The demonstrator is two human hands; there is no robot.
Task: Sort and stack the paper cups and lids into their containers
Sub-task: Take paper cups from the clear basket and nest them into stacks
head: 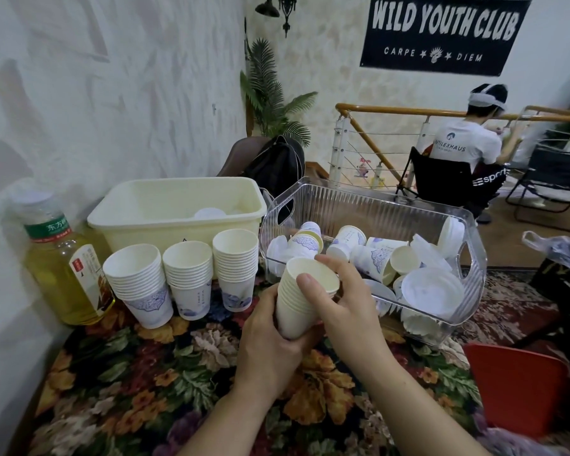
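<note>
Left grip [270,327] wraps the cup stack [301,299]; right grip [338,297] pinches its top rim [311,274]; squeezing harder there may buckle the rim and jam nesting

A clear plastic bottle of yellow tea with a green label [68,258] stands at left on the floral tablecloth [152,383]. Upper right hangs a black banner with white lettering [441,34]; a green fern-like plant [273,103] stands top centre.

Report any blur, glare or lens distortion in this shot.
Head view: wide-angle bending curves the banner and wall edges; the right border smears; the clear bin shows mild glare on its ribs; both hands, left and right, and the held cup stack are sharp.
</note>
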